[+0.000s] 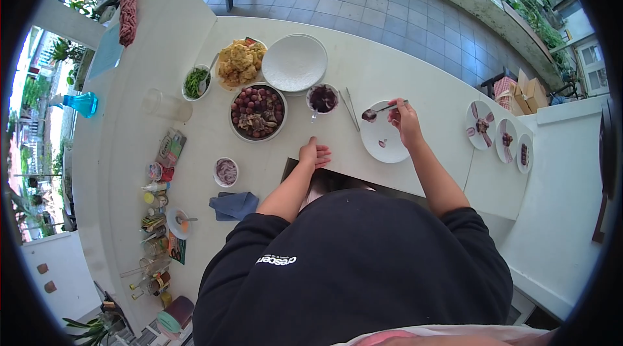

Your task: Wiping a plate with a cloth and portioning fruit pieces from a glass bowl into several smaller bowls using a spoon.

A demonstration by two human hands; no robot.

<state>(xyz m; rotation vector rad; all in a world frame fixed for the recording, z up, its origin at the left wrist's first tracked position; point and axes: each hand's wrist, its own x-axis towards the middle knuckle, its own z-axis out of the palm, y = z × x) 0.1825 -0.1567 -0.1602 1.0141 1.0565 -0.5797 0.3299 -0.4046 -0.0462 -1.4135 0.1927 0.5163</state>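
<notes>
My right hand grips the handle of a metal spoon, whose bowl carries dark purple sauce. The spoon hangs over a white plate that bears a small purple smear. At the table's front edge rests my left hand, fingers apart and holding nothing. Ahead of it is a white bowl of dark purple sauce with a utensil handle sticking out. Metal tongs lie between that bowl and the plate. A large bowl of red grapes and cooked pieces stands to the left.
Stacked white plates, a plate of yellow fried food and a bowl of chopped greens stand at the back. Three plated portions sit far right. On the left are a cup of pale purple cream, a blue cloth and several jars.
</notes>
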